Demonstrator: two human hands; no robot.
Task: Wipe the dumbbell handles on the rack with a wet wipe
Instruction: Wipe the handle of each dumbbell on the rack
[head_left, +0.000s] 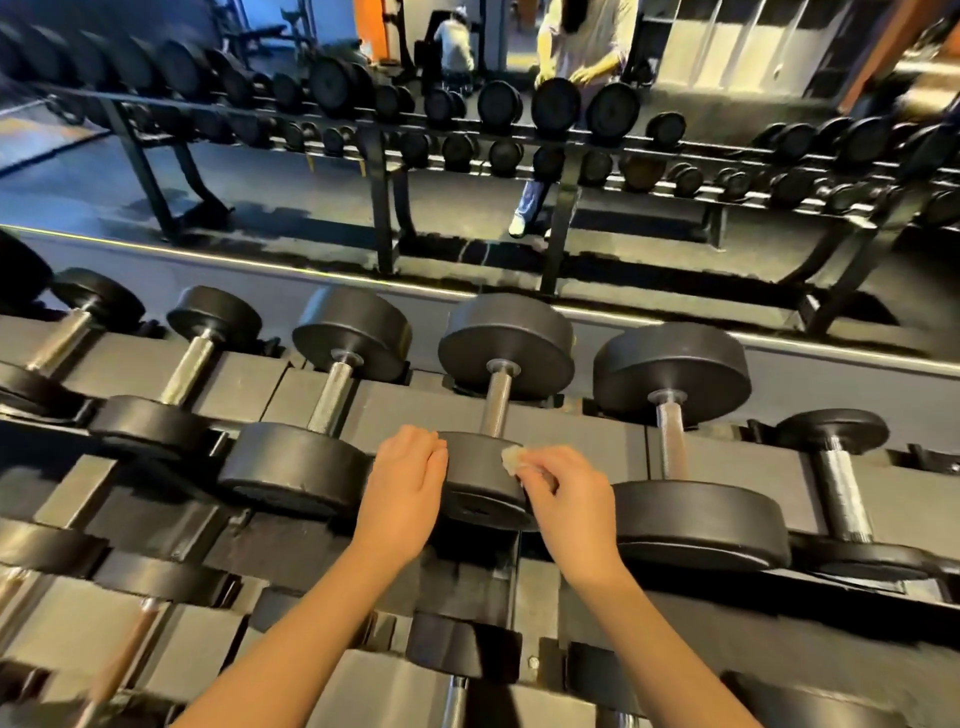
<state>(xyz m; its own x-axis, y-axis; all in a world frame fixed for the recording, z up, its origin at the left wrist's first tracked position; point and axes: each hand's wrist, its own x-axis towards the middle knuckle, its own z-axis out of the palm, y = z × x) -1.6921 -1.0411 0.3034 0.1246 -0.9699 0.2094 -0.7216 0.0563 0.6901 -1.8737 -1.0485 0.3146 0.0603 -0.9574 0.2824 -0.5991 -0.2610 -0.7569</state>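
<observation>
Black dumbbells with steel handles lie in a row on the top shelf of a dark rack (582, 436). The middle dumbbell (506, 343) has its bare handle (496, 400) pointing toward me. My left hand (408, 470) rests on the left side of its near head (480, 488), fingers curved over the edge. My right hand (558, 486) pinches a small crumpled white wet wipe (511, 458) at the right top edge of the same head, just below the handle.
Neighbouring dumbbells sit close on both sides, one on the left (332, 395) and a bigger one on the right (675, 415). A lower shelf holds more dumbbells (462, 654). A wall mirror behind the rack reflects the rack and a person (582, 47).
</observation>
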